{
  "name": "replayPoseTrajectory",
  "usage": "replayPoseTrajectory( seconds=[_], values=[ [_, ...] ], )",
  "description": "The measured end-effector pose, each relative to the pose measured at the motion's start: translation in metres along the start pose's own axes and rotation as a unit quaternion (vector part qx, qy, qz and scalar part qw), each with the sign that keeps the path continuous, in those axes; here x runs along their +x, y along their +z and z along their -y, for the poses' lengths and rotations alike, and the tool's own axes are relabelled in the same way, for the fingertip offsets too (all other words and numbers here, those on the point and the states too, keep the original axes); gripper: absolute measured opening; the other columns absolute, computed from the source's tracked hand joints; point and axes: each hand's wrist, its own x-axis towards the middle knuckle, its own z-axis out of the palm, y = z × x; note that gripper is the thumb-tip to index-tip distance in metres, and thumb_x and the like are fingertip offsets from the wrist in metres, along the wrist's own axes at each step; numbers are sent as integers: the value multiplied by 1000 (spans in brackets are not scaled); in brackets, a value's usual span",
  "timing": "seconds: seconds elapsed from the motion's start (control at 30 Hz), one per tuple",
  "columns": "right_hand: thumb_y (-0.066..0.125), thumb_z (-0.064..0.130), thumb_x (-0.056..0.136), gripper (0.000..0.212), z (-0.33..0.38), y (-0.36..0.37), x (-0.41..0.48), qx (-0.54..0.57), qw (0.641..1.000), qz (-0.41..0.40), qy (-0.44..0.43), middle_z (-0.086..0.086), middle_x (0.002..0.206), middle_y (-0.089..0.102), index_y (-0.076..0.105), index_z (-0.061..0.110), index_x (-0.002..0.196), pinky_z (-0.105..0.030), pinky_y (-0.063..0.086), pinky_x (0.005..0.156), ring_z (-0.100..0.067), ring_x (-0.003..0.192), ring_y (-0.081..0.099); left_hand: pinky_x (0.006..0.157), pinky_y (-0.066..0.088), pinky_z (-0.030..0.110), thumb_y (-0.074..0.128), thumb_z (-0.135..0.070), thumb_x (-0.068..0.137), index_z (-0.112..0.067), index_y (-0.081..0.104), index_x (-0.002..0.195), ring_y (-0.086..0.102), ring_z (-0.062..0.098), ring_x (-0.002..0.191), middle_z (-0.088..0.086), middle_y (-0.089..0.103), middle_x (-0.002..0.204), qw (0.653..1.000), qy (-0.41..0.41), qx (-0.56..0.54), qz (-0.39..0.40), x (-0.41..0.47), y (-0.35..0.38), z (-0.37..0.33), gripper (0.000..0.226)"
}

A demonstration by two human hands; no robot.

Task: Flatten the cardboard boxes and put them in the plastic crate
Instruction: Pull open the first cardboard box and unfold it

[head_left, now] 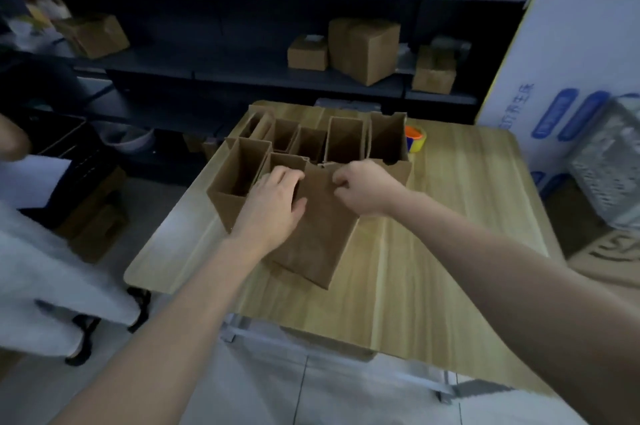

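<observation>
Both hands on one cardboard box [317, 234] at the near edge of a cluster of open-topped boxes [304, 144] on the wooden table [433, 251]. Left hand [273, 204] lies palm-down on the box's front face, fingers slightly spread and curled over its top edge. Right hand [363, 187] closed into a loose fist at the same top edge, fingers apparently pinching a flap, though blur hides the exact grip. Box leans toward the wearer, its lower end below both wrists. Beyond the fingertips stand the other boxes, upright, mouths open. Tape roll [415, 140] sits past the right knuckles, just beside the farthest box. Grey perforated plastic crate [609, 161] well right of the right hand, off the table
</observation>
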Motion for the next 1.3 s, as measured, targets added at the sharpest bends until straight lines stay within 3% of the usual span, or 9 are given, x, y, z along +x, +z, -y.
replayPoseTrajectory(
  seconds=[0.2,0.43,0.57,0.7,0.8,0.87,1.0,1.1,1.3],
  values=[
    [60,16,89,11,-38,-42,-32,212,962,-80,150,8,77,58,62,21,80,-18,39,58,-7,72,55,99,34,29,58,-40,89,-23,38,139,42,16,127,-1,38,142,995,46,-90,14,22,-14,-27,57],
    [62,7,88,10,-110,-36,-79,422,836,-139,322,-6,94,62,67,6,96,-35,48,91,-20,92,58,104,34,42,70,-72,57,-39,17,143,26,17,132,-11,20,146,968,64,-77,232,36,6,-56,107],
    [57,7,92,16,-143,-16,-110,491,773,-149,373,-2,83,56,63,13,79,-34,48,86,-16,81,53,106,31,44,75,-71,48,-45,7,143,16,17,133,-16,12,143,948,111,-48,295,46,36,-80,120],
    [57,13,93,6,-173,5,-136,520,719,-155,435,-6,100,60,64,13,93,-34,50,89,-20,96,57,103,37,43,75,-63,53,-41,7,144,15,20,132,-14,10,141,941,170,5,292,54,66,-114,116],
    [68,21,85,21,-190,11,-149,391,788,-139,456,-4,103,60,63,15,104,-41,51,91,-22,97,59,100,41,42,74,-55,59,-36,10,145,18,23,129,-9,12,141,933,209,50,288,60,82,-136,109],
    [78,32,75,66,-197,11,-155,296,844,-111,434,-1,123,49,46,16,130,-42,49,94,-23,111,52,101,40,42,74,-53,62,-35,8,146,16,23,131,-6,11,143,925,216,63,307,65,92,-146,108],
    [83,54,58,131,-211,9,-158,128,929,-38,345,2,158,-4,-5,23,151,-48,12,115,-28,145,-1,105,37,44,76,-49,64,-37,7,145,14,22,133,-6,11,144,920,199,45,335,72,107,-158,108],
    [79,60,59,137,-221,10,-155,37,961,29,272,5,157,-21,-18,26,149,-50,-10,114,-26,141,-25,106,37,44,78,-48,62,-39,9,144,14,19,132,-9,11,142,919,191,24,343,75,116,-162,108],
    [73,67,59,132,-228,8,-136,-86,968,101,215,5,159,-10,-14,25,149,-56,-16,111,-28,140,-29,105,37,46,84,-42,60,-39,16,141,19,17,131,-14,13,141,915,134,-68,373,77,129,-149,105]
  ],
)
